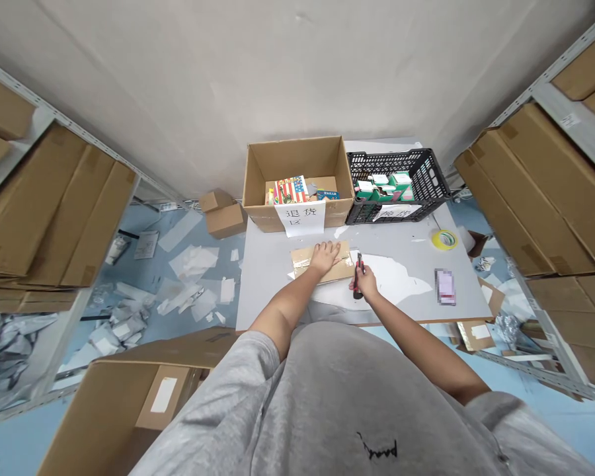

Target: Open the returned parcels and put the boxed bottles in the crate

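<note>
Brown cardboard packet (344, 261) lying flat on the pale gray tabletop (396, 244), pinned under the left hand (324, 256), palm down, fingers spread, a firm way to stop sliding. Right hand (367, 283) just beside it, wrapped around a red and black box knife (359, 263); hands apart, arms stretched forward.

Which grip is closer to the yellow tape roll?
Right. The right grip, holding a red utility knife, sits left of the yellow tape roll; the left grip lies farther left, flat on a cardboard parcel.
</note>
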`<state>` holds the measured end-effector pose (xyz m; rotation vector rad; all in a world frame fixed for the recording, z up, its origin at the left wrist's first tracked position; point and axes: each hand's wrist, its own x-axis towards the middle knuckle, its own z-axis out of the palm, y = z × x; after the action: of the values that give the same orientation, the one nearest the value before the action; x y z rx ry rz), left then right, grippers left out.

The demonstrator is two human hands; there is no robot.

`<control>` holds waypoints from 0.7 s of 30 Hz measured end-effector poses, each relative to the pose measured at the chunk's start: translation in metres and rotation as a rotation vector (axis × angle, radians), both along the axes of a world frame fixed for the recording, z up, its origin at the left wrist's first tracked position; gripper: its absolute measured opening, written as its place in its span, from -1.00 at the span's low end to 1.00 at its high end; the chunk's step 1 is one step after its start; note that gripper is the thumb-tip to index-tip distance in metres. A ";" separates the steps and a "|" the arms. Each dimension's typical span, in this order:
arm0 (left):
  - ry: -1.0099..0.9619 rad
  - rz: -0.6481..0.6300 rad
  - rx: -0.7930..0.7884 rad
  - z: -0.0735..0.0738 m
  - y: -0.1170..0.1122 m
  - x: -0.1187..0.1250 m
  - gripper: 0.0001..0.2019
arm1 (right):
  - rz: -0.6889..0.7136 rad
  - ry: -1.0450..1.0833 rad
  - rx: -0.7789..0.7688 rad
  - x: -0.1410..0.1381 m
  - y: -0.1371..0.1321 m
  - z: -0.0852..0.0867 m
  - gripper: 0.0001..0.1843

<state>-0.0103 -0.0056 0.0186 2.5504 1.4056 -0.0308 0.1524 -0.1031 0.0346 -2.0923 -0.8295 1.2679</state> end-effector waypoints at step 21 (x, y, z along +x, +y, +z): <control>0.000 -0.003 0.019 -0.006 0.003 0.004 -0.36 | -0.004 0.034 -0.084 -0.030 0.022 -0.005 -0.55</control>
<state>-0.0059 -0.0025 0.0131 2.5678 1.4082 -0.0183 0.1220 -0.0807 0.0299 -2.1296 -0.7694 1.3542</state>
